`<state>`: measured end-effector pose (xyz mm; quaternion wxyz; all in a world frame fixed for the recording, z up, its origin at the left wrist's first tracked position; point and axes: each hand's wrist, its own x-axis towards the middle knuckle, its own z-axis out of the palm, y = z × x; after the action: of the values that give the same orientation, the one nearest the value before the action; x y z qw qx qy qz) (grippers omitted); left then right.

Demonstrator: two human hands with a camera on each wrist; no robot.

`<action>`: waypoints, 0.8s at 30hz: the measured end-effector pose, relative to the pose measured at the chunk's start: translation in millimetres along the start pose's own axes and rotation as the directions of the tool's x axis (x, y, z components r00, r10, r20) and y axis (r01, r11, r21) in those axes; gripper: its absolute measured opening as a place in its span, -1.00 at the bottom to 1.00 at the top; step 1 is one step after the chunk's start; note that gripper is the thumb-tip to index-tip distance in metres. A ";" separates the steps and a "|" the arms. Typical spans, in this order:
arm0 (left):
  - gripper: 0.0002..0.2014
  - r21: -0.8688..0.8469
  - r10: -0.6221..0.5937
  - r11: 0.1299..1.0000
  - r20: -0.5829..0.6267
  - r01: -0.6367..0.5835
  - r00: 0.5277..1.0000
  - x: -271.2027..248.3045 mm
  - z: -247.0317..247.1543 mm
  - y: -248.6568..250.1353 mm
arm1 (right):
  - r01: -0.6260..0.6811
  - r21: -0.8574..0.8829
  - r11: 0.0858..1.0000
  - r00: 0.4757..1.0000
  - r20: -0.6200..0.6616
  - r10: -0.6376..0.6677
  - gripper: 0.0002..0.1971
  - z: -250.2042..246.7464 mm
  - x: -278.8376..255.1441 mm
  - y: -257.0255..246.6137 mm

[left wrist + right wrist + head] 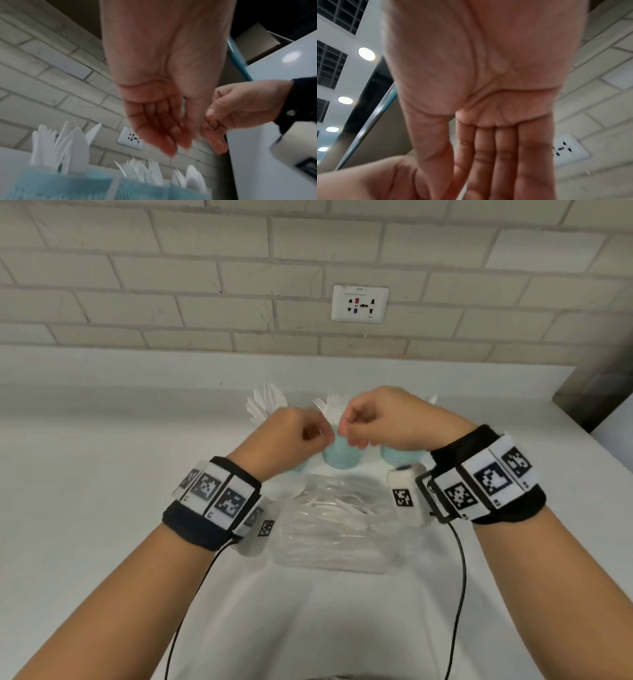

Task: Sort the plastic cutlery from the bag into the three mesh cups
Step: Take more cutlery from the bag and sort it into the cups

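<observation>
Left cup [298, 466]: mostly hidden behind the left hand [286, 436]; white knives [265, 402] stand in it. Middle cup [340, 455]: visible between the 2 hands, holding forks [332, 402]. Right cup [399, 455]: largely covered by the right hand [387, 419]; the left wrist view shows spoons [192, 177] in it. The bag [334, 525] lies on the counter [102, 474] just in front of the cups, and white cutlery shows inside it. Judgement: sorting is well advanced, all 3 cups being stocked, but the bag is not emptied, so some pieces remain. Hands: both are raised above the middle cup, nearly touching. The left hand's fingers look relaxed and slightly bent in its wrist view; whether it holds anything cannot be told. The right hand's thumb and forefinger appear pressed together as in a pinch, but no piece is discernible between them. Writing: the wall socket [359, 303] carries small print, illegible; the wrist bands [219, 498] bear coded square markers only.
</observation>
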<state>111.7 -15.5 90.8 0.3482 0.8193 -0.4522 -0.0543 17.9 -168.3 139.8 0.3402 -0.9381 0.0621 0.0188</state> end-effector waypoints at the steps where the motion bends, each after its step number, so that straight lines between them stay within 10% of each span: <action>1: -0.93 0.027 -0.024 0.999 0.153 0.020 0.988 -9.3 4.3 3.8 | -0.024 -0.037 0.999 0.996 0.086 0.027 -0.88 8.7 -6.0 3.0; 8: -0.59 0.462 -0.356 0.878 0.457 0.124 0.815 -43.5 41.0 -13.8 | -0.118 -0.437 0.892 0.933 0.259 0.250 -0.77 72.6 -39.3 42.5; 14: 0.14 0.580 -0.353 0.813 0.433 0.043 0.830 -51.8 56.6 -24.7 | -0.236 -0.644 0.728 0.936 0.052 0.349 -0.63 85.6 -49.9 55.0; 24: 0.15 0.521 -0.275 0.854 0.438 0.008 0.856 -63.3 68.4 -32.9 | -0.167 -0.624 0.764 0.962 0.067 0.265 -0.66 119.6 -44.6 59.5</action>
<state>70.2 9.6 4.7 -0.0100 0.8710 -0.4607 -0.1703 -33.2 -132.3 13.5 0.0170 -0.9797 0.1344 0.1478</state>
